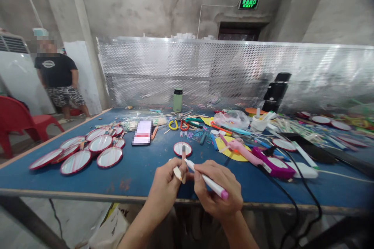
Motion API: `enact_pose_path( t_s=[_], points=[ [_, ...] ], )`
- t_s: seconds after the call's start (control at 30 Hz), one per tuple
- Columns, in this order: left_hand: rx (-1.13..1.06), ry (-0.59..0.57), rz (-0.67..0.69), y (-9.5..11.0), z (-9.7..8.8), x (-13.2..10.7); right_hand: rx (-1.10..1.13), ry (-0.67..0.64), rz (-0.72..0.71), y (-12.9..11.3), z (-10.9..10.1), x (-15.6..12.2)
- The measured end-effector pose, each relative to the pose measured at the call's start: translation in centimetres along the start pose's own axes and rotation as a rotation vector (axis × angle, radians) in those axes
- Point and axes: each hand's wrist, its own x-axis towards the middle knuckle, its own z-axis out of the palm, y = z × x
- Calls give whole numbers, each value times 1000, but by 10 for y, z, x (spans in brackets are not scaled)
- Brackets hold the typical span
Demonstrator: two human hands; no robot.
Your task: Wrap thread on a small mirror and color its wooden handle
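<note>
My left hand [166, 182] is closed on a flat wooden stick [184, 160], held upright, its upper part grey-brown. A small white piece with an orange tip [177, 173], perhaps a pen cap, is also in its fingers. In my right hand [220, 192] is a white marker [210, 183] with a pink end, gripped like a pen; its tip is against or very close to the stick. Just behind the stick, a small round white disc with a red rim [177, 148] lies on the blue table [131, 177].
Several red-rimmed discs [76, 162] lie at left beside a phone [142, 132]. A green bottle [177, 100] stands at the back. Pliers [184, 125], a pink glue gun [244, 152], cables [304, 186] and loose sticks crowd the right. A person [57, 72] stands far left.
</note>
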Motion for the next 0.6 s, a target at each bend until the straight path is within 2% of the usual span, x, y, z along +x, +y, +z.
enact_pose_path(
  t_s=[0.27, 0.47, 0.6],
  points=[
    [19, -18, -1, -2, 1, -1, 23, -54, 15, -1, 1, 2],
    [15, -6, 8, 0, 0, 0, -17, 7, 7, -1, 1, 1],
    [-6, 6, 8, -1, 0, 0, 2, -32, 3, -1, 2, 1]
  ],
)
